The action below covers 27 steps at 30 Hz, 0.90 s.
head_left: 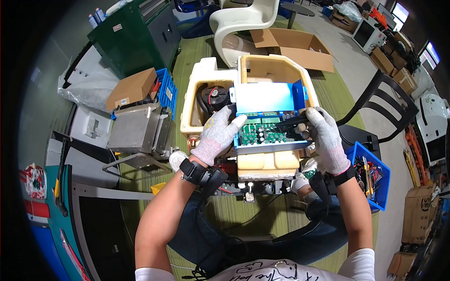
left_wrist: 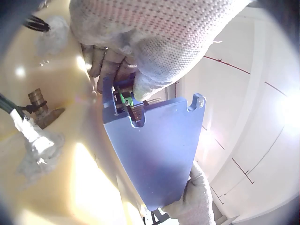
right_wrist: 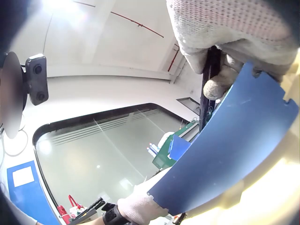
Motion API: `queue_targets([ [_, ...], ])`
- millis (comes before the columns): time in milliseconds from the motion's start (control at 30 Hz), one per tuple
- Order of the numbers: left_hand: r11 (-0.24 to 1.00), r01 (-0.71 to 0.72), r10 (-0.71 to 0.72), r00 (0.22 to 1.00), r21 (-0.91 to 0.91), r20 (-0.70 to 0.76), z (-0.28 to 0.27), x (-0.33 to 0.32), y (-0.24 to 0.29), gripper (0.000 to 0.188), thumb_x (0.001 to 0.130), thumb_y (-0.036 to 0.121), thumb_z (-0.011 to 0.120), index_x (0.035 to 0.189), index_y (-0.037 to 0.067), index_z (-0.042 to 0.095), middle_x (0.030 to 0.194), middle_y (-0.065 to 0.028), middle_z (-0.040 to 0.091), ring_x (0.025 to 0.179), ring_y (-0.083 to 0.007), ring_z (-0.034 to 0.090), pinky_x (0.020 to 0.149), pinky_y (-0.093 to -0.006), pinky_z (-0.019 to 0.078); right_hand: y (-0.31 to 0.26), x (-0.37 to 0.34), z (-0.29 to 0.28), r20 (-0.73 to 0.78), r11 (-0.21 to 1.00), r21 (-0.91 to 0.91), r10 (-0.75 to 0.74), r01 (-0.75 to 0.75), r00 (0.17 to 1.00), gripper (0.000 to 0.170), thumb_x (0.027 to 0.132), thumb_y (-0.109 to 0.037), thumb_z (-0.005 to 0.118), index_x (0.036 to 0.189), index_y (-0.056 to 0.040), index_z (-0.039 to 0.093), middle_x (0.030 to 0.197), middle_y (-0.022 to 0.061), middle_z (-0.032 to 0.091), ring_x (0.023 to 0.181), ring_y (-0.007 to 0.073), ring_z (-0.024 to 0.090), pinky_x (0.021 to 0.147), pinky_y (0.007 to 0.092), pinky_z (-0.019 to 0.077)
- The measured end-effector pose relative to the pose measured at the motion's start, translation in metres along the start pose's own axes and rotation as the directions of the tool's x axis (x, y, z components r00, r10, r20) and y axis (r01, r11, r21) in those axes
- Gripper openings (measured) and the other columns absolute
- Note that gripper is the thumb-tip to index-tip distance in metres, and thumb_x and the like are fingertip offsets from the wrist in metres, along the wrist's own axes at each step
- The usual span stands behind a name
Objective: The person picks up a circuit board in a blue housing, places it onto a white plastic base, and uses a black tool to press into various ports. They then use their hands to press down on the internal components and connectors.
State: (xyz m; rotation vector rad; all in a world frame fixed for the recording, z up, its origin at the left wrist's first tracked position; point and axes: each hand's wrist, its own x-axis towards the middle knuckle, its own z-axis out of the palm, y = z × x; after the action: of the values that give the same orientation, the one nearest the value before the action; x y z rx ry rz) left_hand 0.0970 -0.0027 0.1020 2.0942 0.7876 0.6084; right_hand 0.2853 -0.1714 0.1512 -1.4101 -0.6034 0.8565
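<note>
A blue metal box (head_left: pixel 267 149) with its lid (head_left: pixel 262 97) raised stands over a cream plastic shell. Inside lies a green circuit board (head_left: pixel 255 133) with white connectors and round components. My gloved left hand (head_left: pixel 218 133) grips the box's left end, thumb at the board's edge and fingers behind; the left wrist view shows the thumb over the end wall (left_wrist: pixel 154 145). At the right end, my gloved right hand (head_left: pixel 326 138) holds a long black thing (head_left: pixel 291 122) that tapers toward the board. The right wrist view shows this black piece (right_wrist: pixel 211 86) between the fingers; its kind I cannot tell.
Around the box, the cream shell (head_left: pixel 187 110) has open compartments, one with a black round motor-like part (head_left: pixel 216 95). A blue bin (head_left: pixel 382 187) of tools stands at right, near a black chair (head_left: pixel 386 103). A metal stand (head_left: pixel 133 129) and green cabinet (head_left: pixel 131 42) are left.
</note>
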Motion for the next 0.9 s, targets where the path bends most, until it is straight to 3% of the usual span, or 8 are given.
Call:
queue_targets([
  [900, 1.0, 0.006, -0.006, 1.0, 0.03, 0.009, -0.0019, -0.002, 0.0041, 0.043, 0.085, 0.037, 0.056, 0.113, 0.006, 0.057, 0.104, -0.0188, 0.061, 0.096, -0.0344, 0.057, 0.083, -0.0414, 0.0443, 0.0015, 0.0009, -0.0018, 0.01, 0.999, -0.04, -0.034, 0.034, 0.999, 0.028, 0.09, -0.027, 0.054, 0.098, -0.0003, 0.055, 0.069, 0.0042, 0.06, 0.057, 0.0053, 0.052, 0.054, 0.0184, 0.0428],
])
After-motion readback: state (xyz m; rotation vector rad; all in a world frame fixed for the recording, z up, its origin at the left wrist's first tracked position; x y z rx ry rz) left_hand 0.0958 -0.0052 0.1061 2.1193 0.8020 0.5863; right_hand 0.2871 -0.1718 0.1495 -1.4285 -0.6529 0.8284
